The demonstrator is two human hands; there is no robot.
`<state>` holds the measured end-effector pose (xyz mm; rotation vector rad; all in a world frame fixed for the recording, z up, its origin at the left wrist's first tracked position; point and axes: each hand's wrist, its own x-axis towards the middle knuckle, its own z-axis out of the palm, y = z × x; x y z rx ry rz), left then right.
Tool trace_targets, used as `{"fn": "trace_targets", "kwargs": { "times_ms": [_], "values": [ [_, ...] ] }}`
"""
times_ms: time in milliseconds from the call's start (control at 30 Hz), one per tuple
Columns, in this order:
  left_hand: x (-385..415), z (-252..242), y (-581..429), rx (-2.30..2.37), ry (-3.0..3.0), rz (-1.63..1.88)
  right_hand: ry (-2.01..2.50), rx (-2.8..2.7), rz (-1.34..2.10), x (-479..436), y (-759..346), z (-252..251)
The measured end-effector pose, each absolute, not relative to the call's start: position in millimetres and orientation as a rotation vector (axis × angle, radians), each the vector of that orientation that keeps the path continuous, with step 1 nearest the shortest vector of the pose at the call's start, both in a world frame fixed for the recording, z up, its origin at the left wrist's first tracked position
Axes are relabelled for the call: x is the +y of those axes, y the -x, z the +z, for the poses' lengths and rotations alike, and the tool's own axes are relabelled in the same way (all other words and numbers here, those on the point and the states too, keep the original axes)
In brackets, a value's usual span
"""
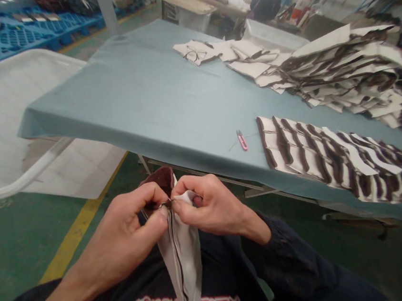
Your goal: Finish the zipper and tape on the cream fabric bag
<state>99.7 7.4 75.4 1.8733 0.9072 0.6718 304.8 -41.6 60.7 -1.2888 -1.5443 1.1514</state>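
Observation:
In front of my chest hangs a narrow white and brown fabric piece [190, 252], with a dark line like a zipper or seam running down its length. My left hand [131, 225] pinches its upper end between thumb and forefinger. Right beside it, fingertips nearly touching, my right hand [210, 204] is closed on the same end, with a bit of white cloth between its fingers. Whatever small detail lies between the fingertips is too small to make out. Pink thread snips [242, 140] lie on the blue-covered table [136, 85] beyond my hands, with loose thread near them.
A row of overlapping white and brown fabric pieces [316, 150] lies along the table's near right edge. Behind it is a heaped pile of similar pieces [346, 63], with eyeglasses [195, 53] at its left end. A white cart [14, 117] stands left; a person [267, 0] is at the back.

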Motion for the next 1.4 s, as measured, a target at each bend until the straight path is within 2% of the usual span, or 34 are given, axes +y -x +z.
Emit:
{"fn": "trace_targets", "kwargs": {
  "times_ms": [100, 233, 800, 1067, 1233, 1400],
  "values": [
    [16.3, 69.5, -95.1, 0.806, -1.720, 0.570, 1.217, -1.356, 1.454, -38.3, -308.5, 57.8],
    [24.6, 64.3, -87.4, 0.750, -1.647, 0.467, 1.148, -1.273, 1.561, -35.4, -313.3, 54.9],
    [35.3, 55.0, -73.7, 0.675, -1.791, 0.437, 1.025, -1.289, 1.589, -24.2, -321.6, 43.1],
    [26.2, 58.5, -81.9, 0.781, -1.735, 0.611, 1.189, -1.264, 1.521, -31.3, -311.8, 63.6],
    [21.7, 56.1, -79.2, 0.779, -1.484, 0.577, 1.086, -1.207, 1.496, -35.1, -303.0, 46.0],
    [19.3, 54.2, -82.0, 0.815, -1.615, 0.605, 1.105, -1.215, 1.481, -36.9, -298.8, 33.1]
  ]
}}
